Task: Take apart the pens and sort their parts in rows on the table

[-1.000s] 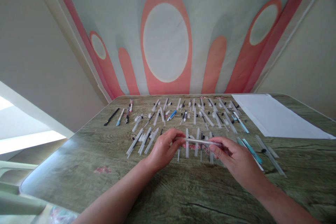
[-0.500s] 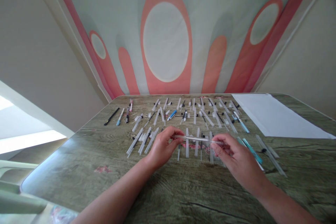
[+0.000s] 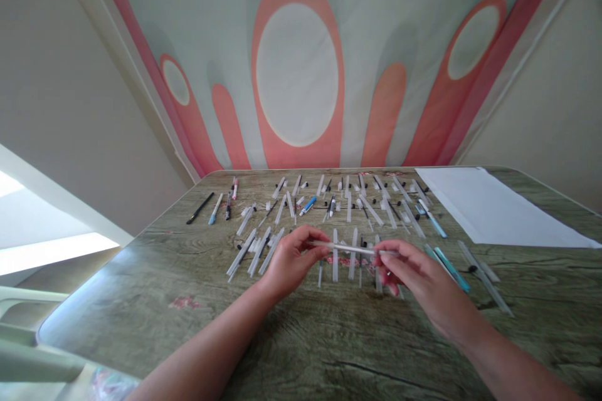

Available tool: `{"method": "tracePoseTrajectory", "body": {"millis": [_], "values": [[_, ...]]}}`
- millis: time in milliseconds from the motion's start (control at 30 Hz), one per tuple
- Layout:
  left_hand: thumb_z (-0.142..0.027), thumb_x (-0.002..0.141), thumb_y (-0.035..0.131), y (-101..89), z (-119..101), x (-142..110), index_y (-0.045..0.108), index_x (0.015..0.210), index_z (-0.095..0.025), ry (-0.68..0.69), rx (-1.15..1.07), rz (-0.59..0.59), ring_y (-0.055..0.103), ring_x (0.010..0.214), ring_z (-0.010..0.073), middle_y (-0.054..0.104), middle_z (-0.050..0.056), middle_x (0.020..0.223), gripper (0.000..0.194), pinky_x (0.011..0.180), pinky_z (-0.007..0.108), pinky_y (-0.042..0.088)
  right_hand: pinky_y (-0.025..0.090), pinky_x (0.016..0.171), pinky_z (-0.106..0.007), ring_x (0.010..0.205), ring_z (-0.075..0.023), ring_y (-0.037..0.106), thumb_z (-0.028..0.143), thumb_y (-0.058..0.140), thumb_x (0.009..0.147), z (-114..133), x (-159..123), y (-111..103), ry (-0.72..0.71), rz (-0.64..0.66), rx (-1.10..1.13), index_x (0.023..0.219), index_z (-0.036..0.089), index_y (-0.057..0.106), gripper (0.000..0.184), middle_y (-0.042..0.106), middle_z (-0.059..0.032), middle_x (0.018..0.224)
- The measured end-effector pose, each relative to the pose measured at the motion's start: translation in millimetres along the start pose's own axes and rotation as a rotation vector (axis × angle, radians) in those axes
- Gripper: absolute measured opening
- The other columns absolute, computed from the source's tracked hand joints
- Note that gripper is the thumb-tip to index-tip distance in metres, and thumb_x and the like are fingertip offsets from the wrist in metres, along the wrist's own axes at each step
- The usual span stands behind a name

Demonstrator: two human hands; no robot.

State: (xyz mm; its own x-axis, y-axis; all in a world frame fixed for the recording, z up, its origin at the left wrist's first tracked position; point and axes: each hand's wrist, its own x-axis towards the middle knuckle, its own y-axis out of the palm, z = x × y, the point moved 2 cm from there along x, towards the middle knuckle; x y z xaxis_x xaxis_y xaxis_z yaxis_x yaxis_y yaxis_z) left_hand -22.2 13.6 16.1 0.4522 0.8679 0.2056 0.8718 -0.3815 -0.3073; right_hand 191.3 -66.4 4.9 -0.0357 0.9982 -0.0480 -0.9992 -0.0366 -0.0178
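Note:
A thin, whitish translucent pen tube is held level above the table between both hands. My left hand pinches its left end with thumb and fingers. At the other end, my right hand grips it between thumb and index finger, with the other fingers curled below. Right under the tube lie several clear pen barrels and thin dark refills. To the left of them, more clear barrels rest at a slant. The tube's ends are partly hidden by my fingers.
Rows of pen parts and small black caps cover the table's far half. A blue pen lies among them. Several finished-looking pens, including a black one, sit at far left. Teal pens lie right of my right hand, near a white sheet.
My right hand has shifted slightly left along the tube, and its lower fingers have dropped and come into view. My left hand has stayed nearly still.

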Motion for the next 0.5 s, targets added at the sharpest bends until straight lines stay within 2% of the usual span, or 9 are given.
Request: {"method": "tracePoseTrajectory", "body": {"millis": [100, 167, 333, 500], "values": [[-0.028, 0.076, 0.064, 1.0, 0.5, 0.6, 0.057, 0.091, -0.013, -0.048, -0.109, 0.016, 0.059, 0.069, 0.0112, 0.061, 0.002, 0.076, 0.022, 0.065, 0.023, 0.048, 0.036, 0.05, -0.022, 0.062, -0.0117, 0.049, 0.038, 0.05, 0.087, -1.5, 1.2, 1.1, 0.091, 0.069, 0.24, 0.1, 0.019, 0.054, 0.024, 0.056, -0.001, 0.074], [-0.027, 0.075, 0.066, 2.5, 0.5, 0.6, 0.057, 0.09, -0.012, -0.071, -0.167, 0.03, 0.059, 0.067, 0.0105, 0.061, 0.001, 0.074, 0.023, 0.063, 0.022, 0.046, 0.032, 0.047, -0.02, 0.06, -0.0096, 0.045, 0.039, 0.051, 0.087, -1.7, 0.7, 2.9, 0.137, 0.102, 0.307, 0.099, 0.019, 0.055, 0.023, 0.054, -0.0002, 0.076], [-0.027, 0.072, 0.07, 5.8, 1.2, 0.4, 0.057, 0.088, -0.012, -0.139, -0.324, 0.056, 0.058, 0.063, 0.0102, 0.063, 0.002, 0.071, 0.026, 0.06, 0.022, 0.044, 0.022, 0.042, -0.018, 0.052, -0.0056, 0.036, 0.042, 0.056, 0.084, -5.1, -0.6, 8.8, 0.193, 0.154, 0.232, 0.093, 0.017, 0.057, 0.026, 0.05, 0.002, 0.072], [-0.024, 0.071, 0.07, 6.1, -2.1, 0.6, 0.059, 0.089, -0.012, -0.149, -0.471, 0.063, 0.058, 0.061, 0.01, 0.064, 0.002, 0.07, 0.024, 0.061, 0.022, 0.045, 0.021, 0.041, -0.018, 0.05, -0.0046, 0.037, 0.043, 0.055, 0.085, -9.8, -0.5, 12.5, 0.221, 0.205, 0.164, 0.098, 0.017, 0.057, 0.029, 0.051, 0.0018, 0.072]]}}
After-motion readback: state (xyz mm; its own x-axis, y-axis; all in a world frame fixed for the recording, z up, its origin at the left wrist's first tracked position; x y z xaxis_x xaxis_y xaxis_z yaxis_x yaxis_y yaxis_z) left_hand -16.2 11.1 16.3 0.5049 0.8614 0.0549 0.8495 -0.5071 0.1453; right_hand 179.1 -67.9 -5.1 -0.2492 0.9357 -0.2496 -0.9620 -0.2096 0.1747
